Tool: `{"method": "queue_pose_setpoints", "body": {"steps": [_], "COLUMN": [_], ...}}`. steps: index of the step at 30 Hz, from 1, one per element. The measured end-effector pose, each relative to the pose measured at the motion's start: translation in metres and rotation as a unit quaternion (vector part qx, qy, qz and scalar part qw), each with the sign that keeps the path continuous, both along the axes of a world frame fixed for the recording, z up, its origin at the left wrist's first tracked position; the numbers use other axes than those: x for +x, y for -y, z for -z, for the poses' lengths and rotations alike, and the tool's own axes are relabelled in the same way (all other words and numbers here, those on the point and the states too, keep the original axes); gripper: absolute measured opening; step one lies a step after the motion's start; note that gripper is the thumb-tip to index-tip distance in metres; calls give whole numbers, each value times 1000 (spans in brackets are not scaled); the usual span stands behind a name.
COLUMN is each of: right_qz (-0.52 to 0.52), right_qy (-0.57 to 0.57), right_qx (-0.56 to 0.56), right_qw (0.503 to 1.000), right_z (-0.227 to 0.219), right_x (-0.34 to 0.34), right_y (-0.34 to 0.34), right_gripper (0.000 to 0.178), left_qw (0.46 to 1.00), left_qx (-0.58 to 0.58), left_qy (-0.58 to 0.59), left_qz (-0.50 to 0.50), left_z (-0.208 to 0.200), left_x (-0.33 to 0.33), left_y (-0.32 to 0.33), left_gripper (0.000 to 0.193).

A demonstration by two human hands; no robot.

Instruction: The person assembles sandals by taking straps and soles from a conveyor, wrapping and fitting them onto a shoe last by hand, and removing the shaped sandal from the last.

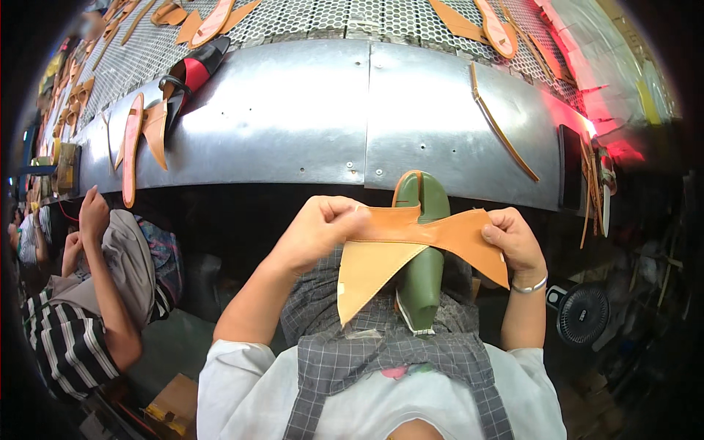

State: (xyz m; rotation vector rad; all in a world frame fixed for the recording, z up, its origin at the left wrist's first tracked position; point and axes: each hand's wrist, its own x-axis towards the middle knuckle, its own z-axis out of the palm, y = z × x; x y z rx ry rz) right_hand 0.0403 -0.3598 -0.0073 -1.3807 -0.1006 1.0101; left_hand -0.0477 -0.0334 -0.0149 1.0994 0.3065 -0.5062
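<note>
A green shoe last (423, 282) lies lengthwise over my lap, its toe end toward the metal bench. Across it stretches a tan leather shoe upper (400, 224), with a paler flap (372, 274) hanging down on the left. My left hand (320, 229) pinches the upper's left edge between thumb and fingers. At the other end, my right hand (515, 240) grips the upper's right wing, thumb on top; a silver bangle circles that wrist. The upper partly hides the middle of the last.
On the metal bench (293, 110) rest a black and red shoe (196, 70), a pinkish insole (132, 147) and a thin brown strip (506, 132). A mesh conveyor (315, 18) carries leather pieces behind. A small fan (583, 314) stands at right; a co-worker (95, 293) sits at left.
</note>
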Motion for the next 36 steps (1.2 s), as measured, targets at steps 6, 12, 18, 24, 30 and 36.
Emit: {"method": "queue_pose_setpoints", "body": {"steps": [6,12,18,24,30,36], "right_qz": [98,238,293,305,304,265], "right_qy": [131,3,-83,-92,-201,-250], "right_qx": [-43,35,104,117,142,197], "right_qw": [986,971,947,941,920,910], "right_z": [10,44,50,39,58,58], "right_x": [-42,-85,-94,-96,-111,-114], "right_y": [-25,-41,-57,-51,-36,-38], "right_gripper": [21,24,32,32,27,26], "left_qw": [992,997,998,985,972,957], "left_qx": [115,26,0,67,-2,-221], "left_qy": [13,29,29,153,224,137], "left_qz": [-45,-69,-60,-45,76,131], "left_z": [17,61,18,-34,-24,-13], "left_x": [-1,5,6,2,3,22], "left_y": [11,25,33,40,46,87], "left_gripper": [21,26,21,9,22,96]}}
